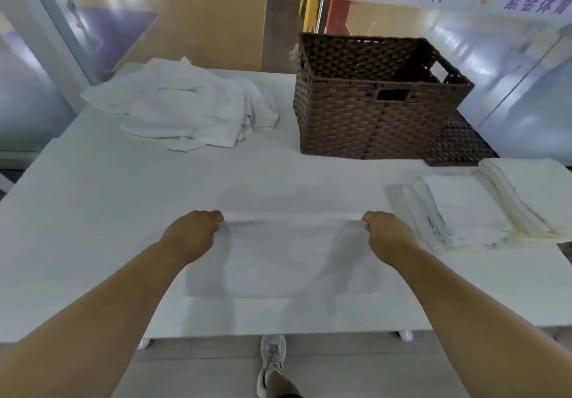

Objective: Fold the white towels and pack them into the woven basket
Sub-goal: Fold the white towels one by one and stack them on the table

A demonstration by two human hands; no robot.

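Left hand (pixel 195 232) and right hand (pixel 387 232) pinch towel (pixel 284 261) corners; folded stack (pixel 464 212) right, woven basket (pixel 356 119) beyond.

Soft matt cloth towel (pixel 291 258), rough brown woven basket (pixel 365 109), smooth, perhaps laminate, white table (pixel 93 212).

Both hands (pixel 291 236) on white towel (pixel 284 261)

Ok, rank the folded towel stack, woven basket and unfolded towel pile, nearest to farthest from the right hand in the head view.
From the right hand:
1. Folded towel stack, just to its right.
2. Woven basket, ahead.
3. Unfolded towel pile, far left.
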